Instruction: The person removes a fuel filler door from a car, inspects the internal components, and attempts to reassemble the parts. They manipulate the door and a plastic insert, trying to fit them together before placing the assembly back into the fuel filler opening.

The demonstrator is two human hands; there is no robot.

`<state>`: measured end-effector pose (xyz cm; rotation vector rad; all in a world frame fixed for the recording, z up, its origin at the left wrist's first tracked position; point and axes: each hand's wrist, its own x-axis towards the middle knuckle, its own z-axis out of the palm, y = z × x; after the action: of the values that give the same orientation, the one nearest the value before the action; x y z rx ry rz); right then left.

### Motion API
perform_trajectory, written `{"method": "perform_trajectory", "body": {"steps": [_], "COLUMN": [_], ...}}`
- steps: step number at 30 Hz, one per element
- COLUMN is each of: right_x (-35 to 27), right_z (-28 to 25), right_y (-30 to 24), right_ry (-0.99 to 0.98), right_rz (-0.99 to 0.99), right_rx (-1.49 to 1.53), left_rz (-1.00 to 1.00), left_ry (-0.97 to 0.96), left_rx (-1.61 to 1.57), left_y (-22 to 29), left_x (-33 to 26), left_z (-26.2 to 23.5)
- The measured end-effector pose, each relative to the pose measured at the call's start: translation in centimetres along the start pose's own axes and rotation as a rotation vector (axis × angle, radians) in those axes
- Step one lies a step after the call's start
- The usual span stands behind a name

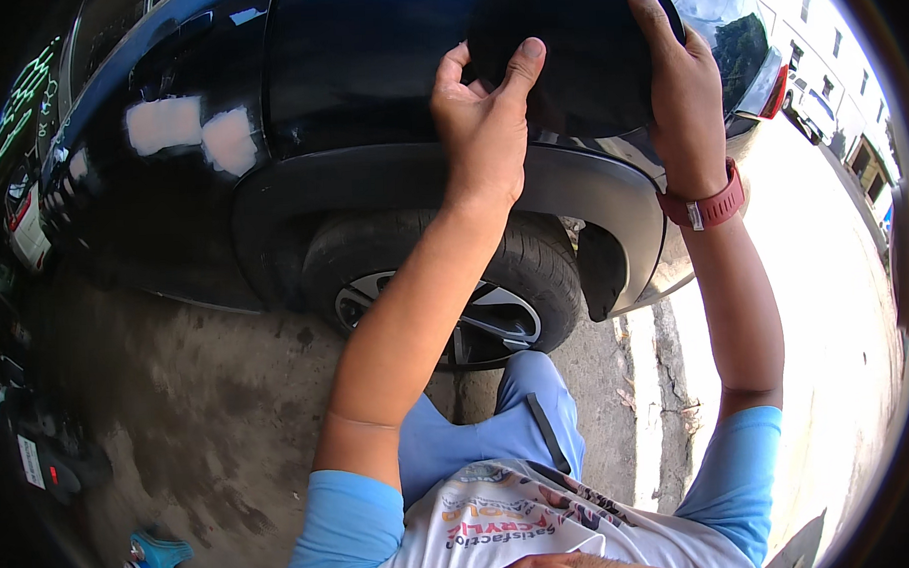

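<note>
Both my hands are raised in front of a dark car's rear side, gripping a black flat panel (587, 69) with rounded edges. Its exact kind cannot be made out. My left hand (484, 128) holds the left edge, thumb on the near face and the fingers curled behind, partly hidden. At the right edge, my right hand (685, 101) has its thumb laid up along the side; its other fingers are out of sight behind. The car body (357, 77) lies beyond the panel, and the black wheel arch trim (371, 172) runs below my hands.
Pale filler patches (164, 126) mark the door left of the wheel arch. Under my left forearm is the rear tyre (543, 246), with my knee close to it. A blue plastic object (164, 562) lies on the concrete floor (209, 413) at lower left. Another vehicle (809, 109) stands far right.
</note>
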<state>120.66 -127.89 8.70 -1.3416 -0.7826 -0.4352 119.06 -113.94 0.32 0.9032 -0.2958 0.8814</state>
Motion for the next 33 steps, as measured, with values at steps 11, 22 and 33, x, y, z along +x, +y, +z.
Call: {"method": "perform_trajectory", "body": {"steps": [11, 22, 33], "right_x": [-1.2, -1.4, -0.7], "right_z": [-3.0, -2.4, -4.6], "right_y": [-1.8, -2.7, 1.3], "right_ry": [-0.314, -0.259, 0.014], "right_rz": [0.1, -0.004, -0.332], "right_rx": [0.201, -0.029, -0.638], "left_rz": [0.004, 0.091, 0.492], "left_ry": [0.0, 0.008, 0.053], "left_rx": [0.172, 0.283, 0.965], "left_y": [0.9, 1.6, 2.7], "left_x": [-0.3, -0.4, 0.2], "left_z": [0.1, -1.1, -3.0]}}
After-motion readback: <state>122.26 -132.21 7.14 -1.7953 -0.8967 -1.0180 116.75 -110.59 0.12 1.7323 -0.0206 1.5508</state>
